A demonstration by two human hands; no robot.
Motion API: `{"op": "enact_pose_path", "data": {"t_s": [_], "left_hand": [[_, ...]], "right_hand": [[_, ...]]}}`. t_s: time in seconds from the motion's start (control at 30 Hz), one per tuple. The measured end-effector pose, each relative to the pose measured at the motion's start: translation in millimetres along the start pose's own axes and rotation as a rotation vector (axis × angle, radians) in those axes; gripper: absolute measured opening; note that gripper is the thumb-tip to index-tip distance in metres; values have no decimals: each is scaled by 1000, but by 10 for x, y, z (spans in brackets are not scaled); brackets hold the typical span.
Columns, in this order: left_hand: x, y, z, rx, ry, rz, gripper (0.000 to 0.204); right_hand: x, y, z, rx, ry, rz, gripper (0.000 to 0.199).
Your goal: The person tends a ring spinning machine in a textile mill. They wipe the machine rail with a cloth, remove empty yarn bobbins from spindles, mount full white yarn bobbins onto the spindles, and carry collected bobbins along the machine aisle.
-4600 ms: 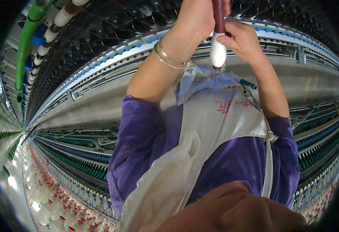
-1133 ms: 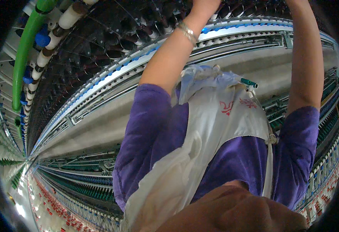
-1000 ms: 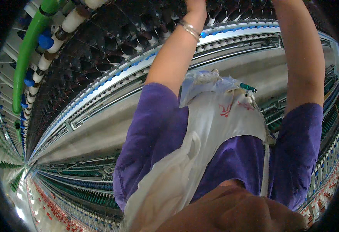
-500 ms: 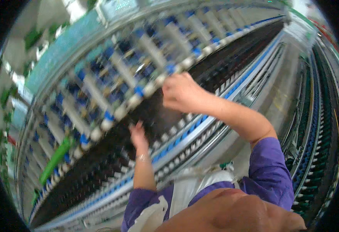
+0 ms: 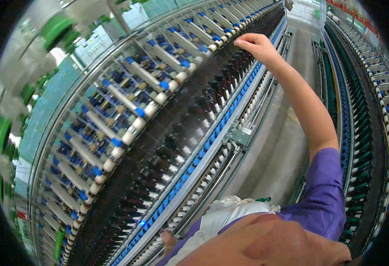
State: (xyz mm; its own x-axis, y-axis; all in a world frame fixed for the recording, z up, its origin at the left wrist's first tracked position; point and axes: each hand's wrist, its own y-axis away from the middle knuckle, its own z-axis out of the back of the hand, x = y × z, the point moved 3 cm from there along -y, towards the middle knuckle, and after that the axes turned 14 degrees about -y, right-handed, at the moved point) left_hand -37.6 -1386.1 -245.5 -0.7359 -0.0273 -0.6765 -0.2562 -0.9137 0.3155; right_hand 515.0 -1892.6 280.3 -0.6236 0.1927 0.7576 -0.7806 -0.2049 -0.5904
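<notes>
My right hand reaches out along the spinning machine, close to its row of white rollers. The fingertips are pinched together; whatever thread may be between them is too fine to make out. Below the rollers runs a long row of dark bobbins on spindles, above a blue strip. My left hand is low, beside the rail of white pieces near my body. Only part of it shows, and its fingers are mostly hidden.
Grey arms with blue ends slant above the rollers. A green rod-like piece lies on the machine at the lower left. A small carriage sits on the lower rail. Across the grey aisle floor stands another row of green bobbins.
My right hand has moved farther along the machine, away from my body. My left hand has dropped from in front of the bobbins to near my waist. The view has shifted too.
</notes>
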Motion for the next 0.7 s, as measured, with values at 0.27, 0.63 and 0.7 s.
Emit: {"op": "enact_pose_path", "data": {"t_s": [0.27, 0.63, 0.7], "left_hand": [[-921, 926, -3022, 734, -54, 13, 35], [-4368, 941, -5847, 908, -194, -384, 26], [-4884, 1098, -6452, 895, -158, -420, 24]], "right_hand": [[-2027, -1577, 787, -50, 220, 20, 38], [-4032, -3337, 4333, -496, 305, -176, 48], [-4259, -3658, 4830, -517, 284, -145, 46]]}}
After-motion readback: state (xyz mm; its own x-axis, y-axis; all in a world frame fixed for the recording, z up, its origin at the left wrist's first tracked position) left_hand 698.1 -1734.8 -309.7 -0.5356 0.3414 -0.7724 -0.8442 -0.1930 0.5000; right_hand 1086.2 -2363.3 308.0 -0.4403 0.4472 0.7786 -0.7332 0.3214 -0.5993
